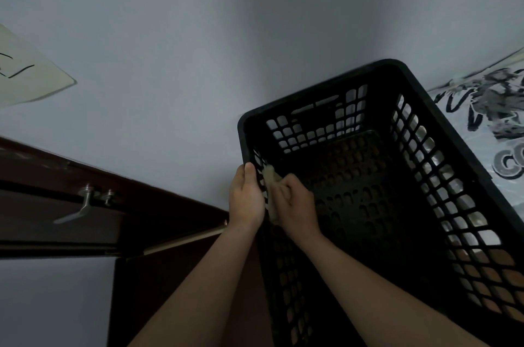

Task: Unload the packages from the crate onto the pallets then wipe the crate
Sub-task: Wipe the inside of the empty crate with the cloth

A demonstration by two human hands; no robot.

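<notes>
The black crate (382,190) fills the right centre and the lower right of the frame. It is tilted, so its open side faces the camera and its perforated floor and lattice walls are seen from inside. Both bare forearms rise from the bottom edge towards the crate's left wall, almost side by side. The left hand (245,199) grips this wall from the outside, just below the far left corner. Its thumb lies straight up along the edge, while the other fingers are mostly hidden, so I cannot tell exactly how they curl. The right hand (295,205) is inside the crate, just beside the left one, with the wall between them. Its fingers are bent together around a pale cloth (269,176) and press it against the inner face of the wall. At the left of the frame is a dark brown door (42,222) with a metal handle (82,207). A grey wall (170,63) fills the upper part.
</notes>
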